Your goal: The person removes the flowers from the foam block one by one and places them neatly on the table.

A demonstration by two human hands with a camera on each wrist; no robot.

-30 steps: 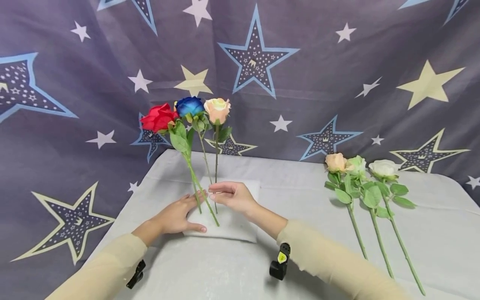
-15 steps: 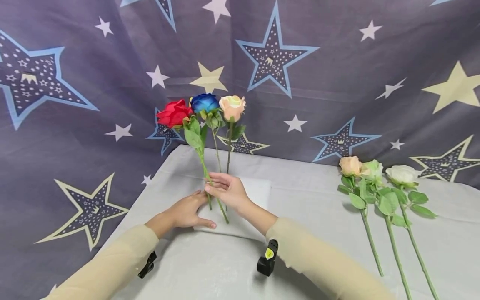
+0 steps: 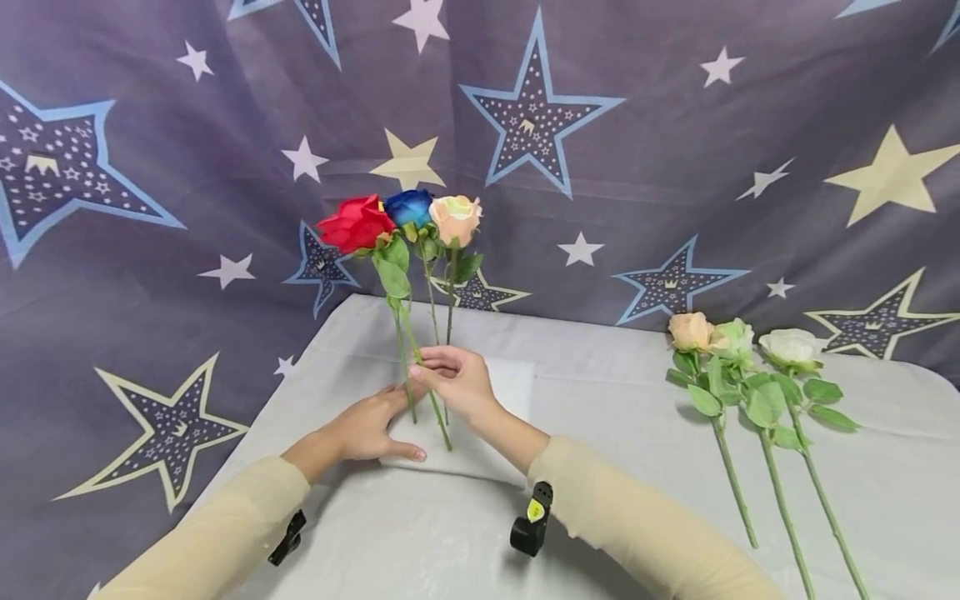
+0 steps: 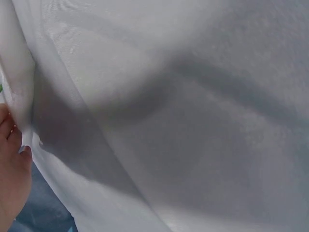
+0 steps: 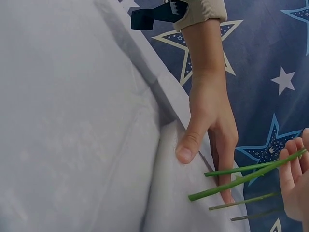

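My right hand pinches the green stem of a red rose between thumb and fingers. The rose leans left, its stem's lower end over a white block. My left hand rests on the block's left side, thumb along the front edge and fingers spread behind the stems. Beside the red rose stand a blue rose and a peach rose; a bit of yellow petal shows behind the red one. In the right wrist view several stem ends run between my two hands.
Three more roses, peach, pale green and white, lie on the table's right side, stems towards me. A pale cloth covers the table. A star-patterned curtain hangs close behind it.
My right hand's fingers have moved in to pinch the stem. The red rose has shifted right, partly overlapping the blue one. My left hand stays on the block; the head view has swung slightly.
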